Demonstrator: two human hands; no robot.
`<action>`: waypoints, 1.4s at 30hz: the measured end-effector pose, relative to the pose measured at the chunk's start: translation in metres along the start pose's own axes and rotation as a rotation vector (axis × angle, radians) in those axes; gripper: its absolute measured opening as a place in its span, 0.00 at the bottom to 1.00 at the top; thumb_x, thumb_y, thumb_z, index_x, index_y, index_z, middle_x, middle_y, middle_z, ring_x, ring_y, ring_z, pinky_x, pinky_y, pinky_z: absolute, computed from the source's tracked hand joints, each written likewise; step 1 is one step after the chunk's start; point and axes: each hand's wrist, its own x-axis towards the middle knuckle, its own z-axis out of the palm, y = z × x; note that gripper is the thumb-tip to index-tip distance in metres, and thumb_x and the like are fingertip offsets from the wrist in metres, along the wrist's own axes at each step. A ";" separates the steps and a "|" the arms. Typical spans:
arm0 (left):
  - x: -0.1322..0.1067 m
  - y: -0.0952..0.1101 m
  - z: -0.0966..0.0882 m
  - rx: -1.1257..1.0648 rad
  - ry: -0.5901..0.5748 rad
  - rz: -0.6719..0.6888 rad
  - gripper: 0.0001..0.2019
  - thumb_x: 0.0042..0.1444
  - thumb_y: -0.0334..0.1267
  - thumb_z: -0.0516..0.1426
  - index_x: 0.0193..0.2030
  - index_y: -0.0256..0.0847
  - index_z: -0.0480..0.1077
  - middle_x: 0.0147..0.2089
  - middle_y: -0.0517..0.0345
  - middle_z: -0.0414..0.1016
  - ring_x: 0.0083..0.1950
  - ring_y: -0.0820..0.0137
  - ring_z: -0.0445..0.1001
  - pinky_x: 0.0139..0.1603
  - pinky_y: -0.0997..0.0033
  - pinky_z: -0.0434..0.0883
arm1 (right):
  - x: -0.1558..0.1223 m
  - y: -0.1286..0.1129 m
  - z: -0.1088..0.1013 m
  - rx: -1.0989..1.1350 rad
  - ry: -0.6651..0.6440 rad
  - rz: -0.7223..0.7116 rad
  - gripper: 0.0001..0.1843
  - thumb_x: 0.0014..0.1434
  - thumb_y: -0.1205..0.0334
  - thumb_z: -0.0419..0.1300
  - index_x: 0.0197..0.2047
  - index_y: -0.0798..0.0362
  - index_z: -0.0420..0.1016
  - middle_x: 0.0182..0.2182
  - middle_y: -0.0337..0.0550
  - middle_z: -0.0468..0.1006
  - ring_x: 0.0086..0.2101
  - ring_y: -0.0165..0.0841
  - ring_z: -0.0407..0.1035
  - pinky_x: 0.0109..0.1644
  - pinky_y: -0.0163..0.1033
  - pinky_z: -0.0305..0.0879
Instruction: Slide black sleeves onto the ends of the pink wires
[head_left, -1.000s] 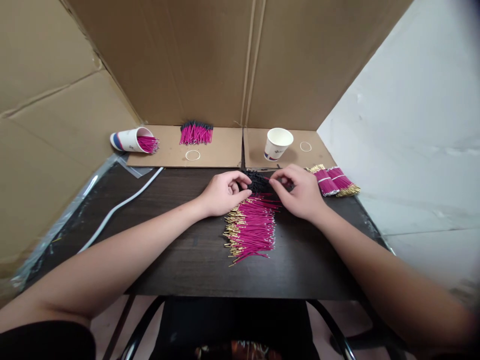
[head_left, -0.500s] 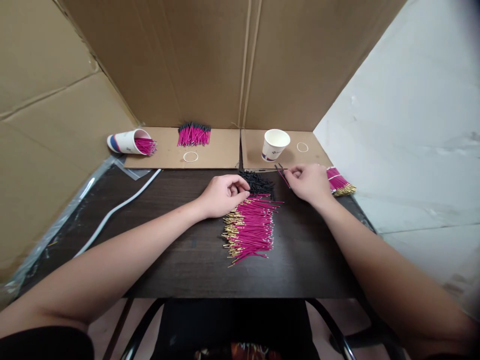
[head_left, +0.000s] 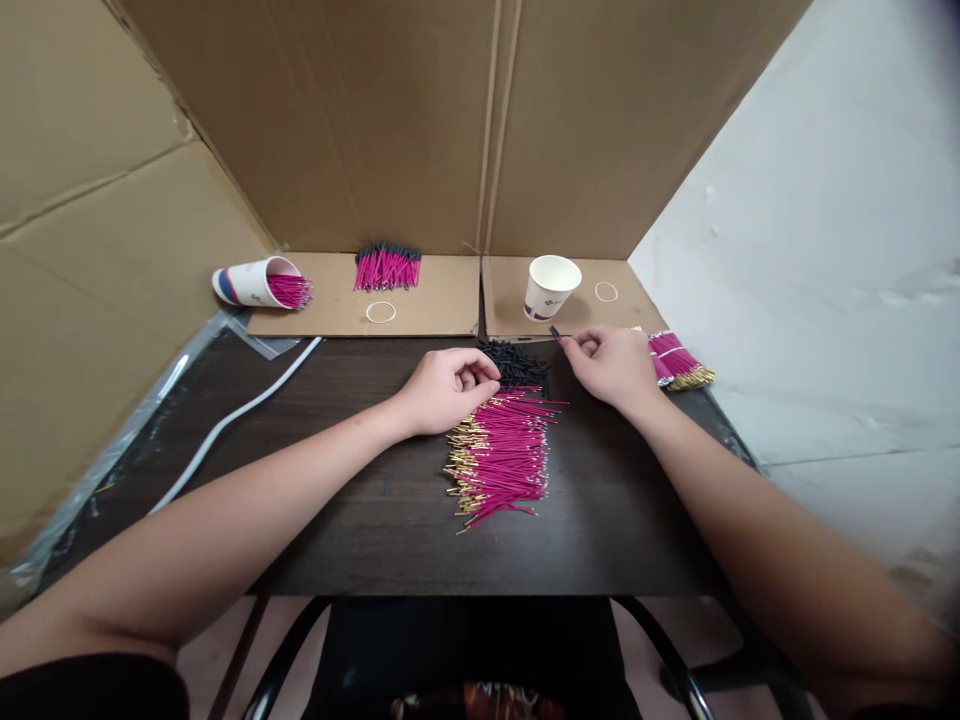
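Note:
My right hand (head_left: 611, 368) is closed in a pinch on thin magenta wires whose black sleeve tips (head_left: 555, 332) stick out past the fingertips, just below a white paper cup (head_left: 552, 288). At the left edge of a heap of short black sleeves (head_left: 517, 365) rests my left hand (head_left: 450, 390), its thumb and fingers curled together; whatever lies between them is hidden. Directly below the heap is a pile of magenta wires (head_left: 502, 455) with gold ends to the left and silvery ends to the right.
Black-tipped wires (head_left: 388, 268) lie on cardboard (head_left: 322, 320) at the back, by a rubber band (head_left: 381, 313). A tipped paper cup (head_left: 247, 284) holds more wires. Another rubber band (head_left: 606, 292) and a banded wire bundle (head_left: 679, 360) are right. A white cable (head_left: 232, 418) crosses the left side.
The black tips in my right hand have drawn together and stick out less, with the hand shifted slightly left. My left hand has stayed by the sleeve heap.

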 end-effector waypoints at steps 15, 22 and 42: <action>0.001 -0.004 -0.002 0.217 0.150 0.159 0.02 0.61 0.33 0.66 0.39 0.41 0.84 0.38 0.55 0.85 0.36 0.69 0.74 0.41 0.66 0.71 | -0.042 -0.046 -0.014 0.324 -0.388 -0.639 0.03 0.69 0.64 0.65 0.41 0.51 0.79 0.28 0.36 0.72 0.29 0.32 0.67 0.37 0.40 0.64; 0.001 -0.001 -0.003 0.259 0.089 0.140 0.02 0.62 0.33 0.67 0.40 0.41 0.85 0.40 0.54 0.85 0.40 0.66 0.78 0.45 0.64 0.73 | -0.052 -0.054 -0.015 0.383 -0.525 -0.719 0.08 0.75 0.63 0.63 0.52 0.51 0.84 0.40 0.45 0.82 0.37 0.37 0.75 0.45 0.44 0.73; 0.001 -0.006 -0.002 0.306 0.089 0.175 0.02 0.63 0.33 0.68 0.38 0.42 0.85 0.38 0.54 0.84 0.40 0.65 0.78 0.47 0.63 0.73 | -0.062 -0.059 -0.014 0.316 -0.542 -0.758 0.07 0.78 0.65 0.59 0.47 0.51 0.79 0.41 0.46 0.80 0.37 0.37 0.75 0.43 0.43 0.72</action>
